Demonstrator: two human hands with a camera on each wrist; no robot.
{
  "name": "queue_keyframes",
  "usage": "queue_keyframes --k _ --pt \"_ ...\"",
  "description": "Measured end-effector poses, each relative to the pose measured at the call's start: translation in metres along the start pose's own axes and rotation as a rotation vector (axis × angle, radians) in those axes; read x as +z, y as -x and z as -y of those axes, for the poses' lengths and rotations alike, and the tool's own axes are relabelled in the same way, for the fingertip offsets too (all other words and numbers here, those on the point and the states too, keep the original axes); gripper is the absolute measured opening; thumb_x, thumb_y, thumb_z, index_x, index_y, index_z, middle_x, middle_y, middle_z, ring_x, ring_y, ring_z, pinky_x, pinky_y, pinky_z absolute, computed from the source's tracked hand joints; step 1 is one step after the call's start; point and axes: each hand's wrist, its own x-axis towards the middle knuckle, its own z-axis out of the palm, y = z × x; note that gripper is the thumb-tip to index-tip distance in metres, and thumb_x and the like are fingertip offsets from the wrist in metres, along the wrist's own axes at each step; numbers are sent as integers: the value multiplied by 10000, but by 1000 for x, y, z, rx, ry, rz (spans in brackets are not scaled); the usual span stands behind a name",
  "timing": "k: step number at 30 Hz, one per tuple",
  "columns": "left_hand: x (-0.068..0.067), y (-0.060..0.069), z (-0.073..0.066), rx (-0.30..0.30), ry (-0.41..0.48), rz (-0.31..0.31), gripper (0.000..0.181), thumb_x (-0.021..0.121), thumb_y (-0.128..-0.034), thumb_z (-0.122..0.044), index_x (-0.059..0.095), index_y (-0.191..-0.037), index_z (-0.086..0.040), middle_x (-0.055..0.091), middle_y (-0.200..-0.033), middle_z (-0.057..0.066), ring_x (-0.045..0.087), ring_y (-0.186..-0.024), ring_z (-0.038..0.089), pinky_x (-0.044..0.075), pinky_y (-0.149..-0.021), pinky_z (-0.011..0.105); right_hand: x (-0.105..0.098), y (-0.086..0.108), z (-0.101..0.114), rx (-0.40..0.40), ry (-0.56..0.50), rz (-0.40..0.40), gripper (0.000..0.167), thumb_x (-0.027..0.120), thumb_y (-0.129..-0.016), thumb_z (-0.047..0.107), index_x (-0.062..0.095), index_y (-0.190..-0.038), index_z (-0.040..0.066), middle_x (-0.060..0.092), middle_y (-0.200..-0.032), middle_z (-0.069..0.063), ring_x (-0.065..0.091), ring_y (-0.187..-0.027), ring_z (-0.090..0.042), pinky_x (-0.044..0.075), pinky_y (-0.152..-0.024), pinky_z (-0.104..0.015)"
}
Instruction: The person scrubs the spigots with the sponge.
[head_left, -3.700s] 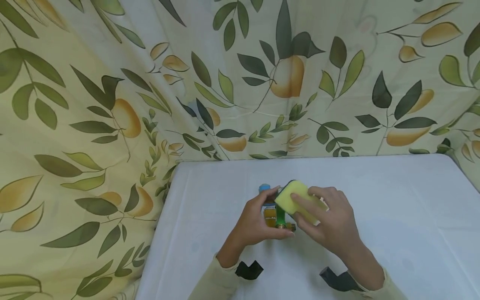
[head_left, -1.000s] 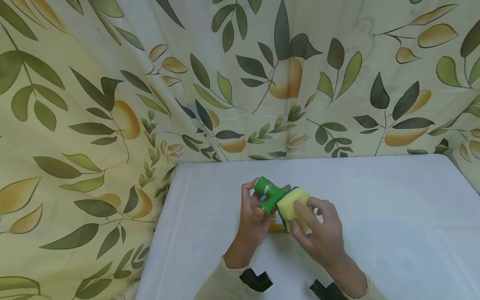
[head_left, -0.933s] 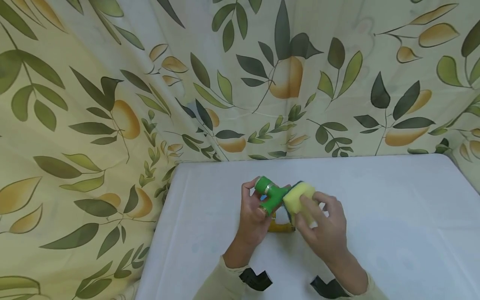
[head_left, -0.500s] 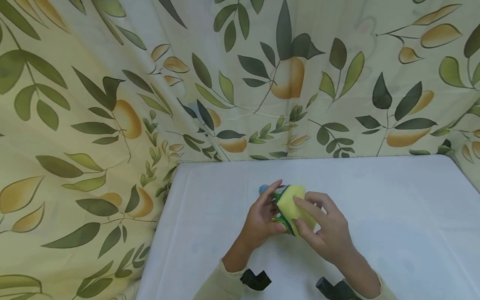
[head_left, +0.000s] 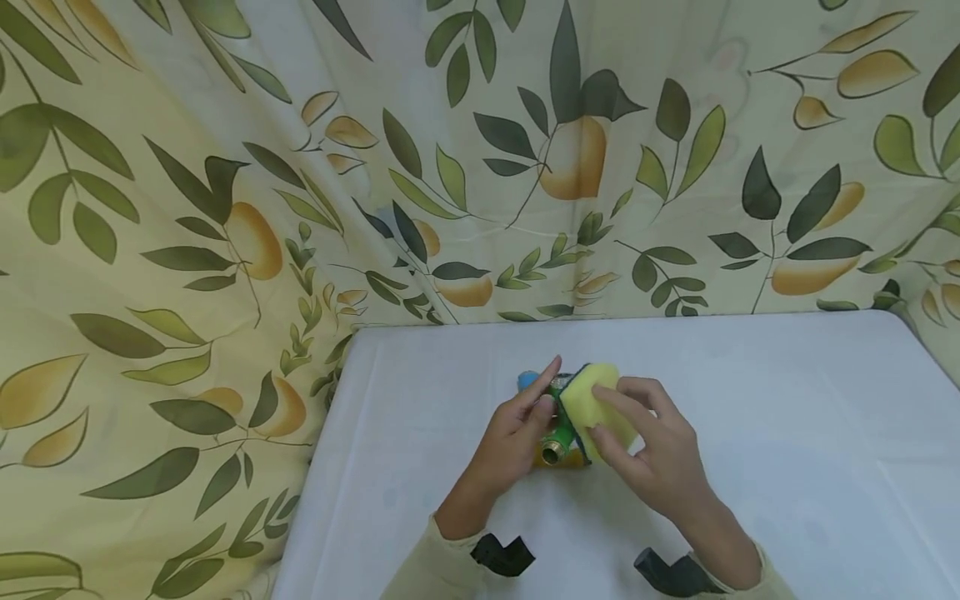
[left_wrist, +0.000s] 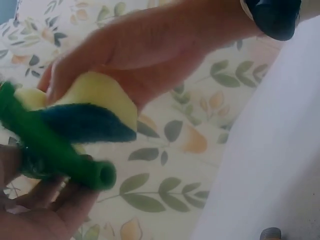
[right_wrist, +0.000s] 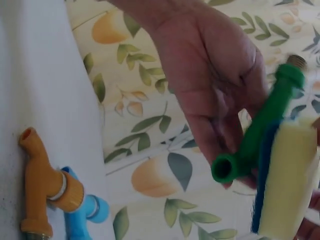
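Note:
A green plastic tap [head_left: 558,443] is held above the table by my left hand [head_left: 508,443]. Its open mouth and threaded end show in the right wrist view, where the fingers lie behind the tap body [right_wrist: 260,125]. My right hand [head_left: 663,454] pinches a yellow sponge [head_left: 600,408] with a dark blue scouring side. That scouring side [left_wrist: 90,122] faces the tap and appears to touch it. Some right fingertips are hidden behind the sponge in the left wrist view.
An orange tap [right_wrist: 40,190] and a blue tap [right_wrist: 77,220] lie on the white table [head_left: 787,417], beneath and behind the hands. Black wrist mounts [head_left: 502,555] sit at both cuffs. A leaf-patterned curtain [head_left: 480,167] hangs beyond the table's far edge.
The green tap has been turned in my left hand, from lying across the palm to its mouth facing me. The sponge has shifted over its surface, staying in my right hand.

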Motion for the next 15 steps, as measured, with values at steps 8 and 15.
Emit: queue_keyframes --k 8,15 --pt "-5 -3 4 141 -139 -42 498 654 -991 -77 503 -1464 -44 624 -1315 199 649 -1207 199 553 -1028 321 -10 -9 -5 -10 -20 43 406 599 -977 444 759 -1173 126 643 -1113 -106 541 -1006 -110 418 -839 -68" --pt "-4 -4 6 287 -450 -49 409 757 -923 -124 617 -1303 -65 672 -1261 71 641 -1168 162 554 -1012 297 -23 -19 0 15 63 178 405 748 -765 159 765 -1169 190 625 -1108 -33 489 -941 -116 421 -673 -147"
